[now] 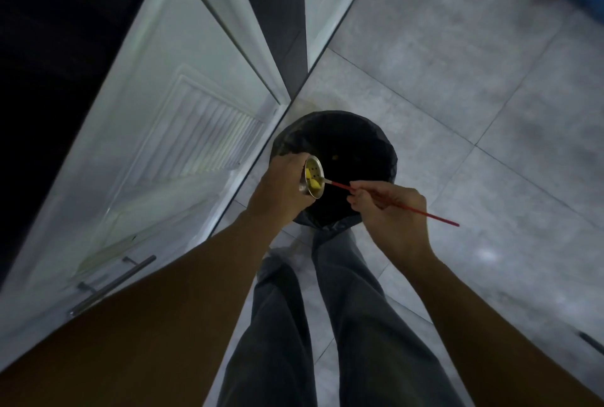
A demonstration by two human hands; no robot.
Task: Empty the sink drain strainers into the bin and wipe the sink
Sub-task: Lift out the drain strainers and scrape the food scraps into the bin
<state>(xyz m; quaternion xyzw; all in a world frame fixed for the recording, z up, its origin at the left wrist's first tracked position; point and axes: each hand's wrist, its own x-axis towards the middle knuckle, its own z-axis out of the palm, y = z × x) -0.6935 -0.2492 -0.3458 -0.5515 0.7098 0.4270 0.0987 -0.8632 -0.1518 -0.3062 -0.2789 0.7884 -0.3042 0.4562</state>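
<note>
Over the bin (pixel 385 145), strainer (pixel 313 180) mouth rightward.

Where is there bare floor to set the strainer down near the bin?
Bare grey tile floor lies right of and beyond the bin. Left is tight: the white door stands close against the bin. The near side is taken by the person's legs.

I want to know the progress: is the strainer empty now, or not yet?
Not yet: yellow scraps remain inside the tipped strainer, over the bin.
</note>
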